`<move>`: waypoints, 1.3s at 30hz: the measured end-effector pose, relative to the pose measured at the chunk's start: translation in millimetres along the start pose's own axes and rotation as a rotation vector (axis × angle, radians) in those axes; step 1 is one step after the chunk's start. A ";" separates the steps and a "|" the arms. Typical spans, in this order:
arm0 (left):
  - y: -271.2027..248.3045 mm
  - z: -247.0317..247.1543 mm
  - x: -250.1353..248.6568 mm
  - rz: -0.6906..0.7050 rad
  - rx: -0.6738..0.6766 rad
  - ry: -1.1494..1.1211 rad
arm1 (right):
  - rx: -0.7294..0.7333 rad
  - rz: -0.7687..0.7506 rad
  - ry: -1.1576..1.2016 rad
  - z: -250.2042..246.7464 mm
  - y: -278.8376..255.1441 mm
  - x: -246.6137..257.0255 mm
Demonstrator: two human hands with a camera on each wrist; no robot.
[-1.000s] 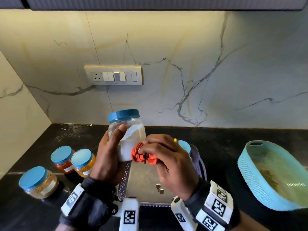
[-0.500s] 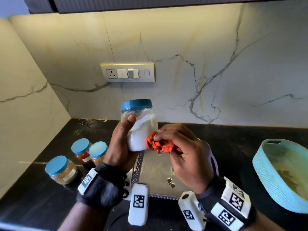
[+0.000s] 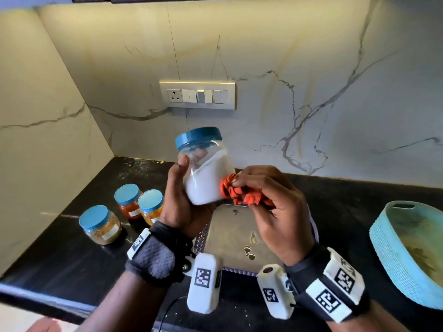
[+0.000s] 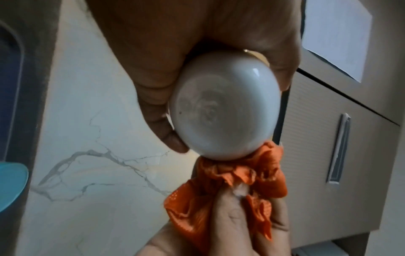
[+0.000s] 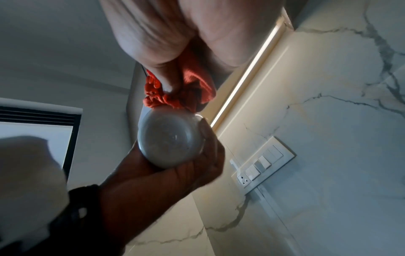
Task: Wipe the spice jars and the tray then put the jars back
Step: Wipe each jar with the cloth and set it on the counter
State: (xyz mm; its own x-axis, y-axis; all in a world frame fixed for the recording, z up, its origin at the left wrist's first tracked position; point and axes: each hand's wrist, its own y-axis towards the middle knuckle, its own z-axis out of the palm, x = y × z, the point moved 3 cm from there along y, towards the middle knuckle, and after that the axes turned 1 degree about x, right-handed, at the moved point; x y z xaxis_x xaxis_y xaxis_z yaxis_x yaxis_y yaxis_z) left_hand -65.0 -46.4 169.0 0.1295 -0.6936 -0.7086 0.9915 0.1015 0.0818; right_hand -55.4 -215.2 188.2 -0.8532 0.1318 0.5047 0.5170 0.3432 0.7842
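Observation:
My left hand (image 3: 184,202) grips a clear jar of white powder (image 3: 206,173) with a blue lid, held tilted in the air above the tray (image 3: 230,238). My right hand (image 3: 271,202) clutches a bunched orange cloth (image 3: 236,191) and presses it against the jar's lower right side. The left wrist view shows the jar's round base (image 4: 225,107) with the orange cloth (image 4: 232,183) touching its edge. In the right wrist view the cloth (image 5: 175,93) meets the jar's base (image 5: 171,140). Three more blue-lidded jars (image 3: 100,224) (image 3: 127,200) (image 3: 151,204) stand on the black counter at left.
A turquoise woven basket (image 3: 393,255) sits at the right on the counter. The tray has a perforated purple rim and small bits lying on its floor. A switch panel (image 3: 197,94) is on the marble wall behind. The counter's front edge runs below my wrists.
Both hands lifted the jar and cloth a little higher and the head view shifted left. The jar is more tilted, and the cloth now sits lower on its side.

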 end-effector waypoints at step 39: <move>0.8 -25.6 18.4 -0.009 -0.052 0.181 | 0.240 -0.137 -0.230 11.1 -12.4 3.1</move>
State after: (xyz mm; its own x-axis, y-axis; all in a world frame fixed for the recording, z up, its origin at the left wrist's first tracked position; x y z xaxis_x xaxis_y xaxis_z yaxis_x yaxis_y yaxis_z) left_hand -62.3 -40.8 138.1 0.1115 -0.5555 -0.8240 0.9898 0.1363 0.0420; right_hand -65.3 -208.8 176.0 -0.9210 0.2656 0.2849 0.3886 0.5774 0.7181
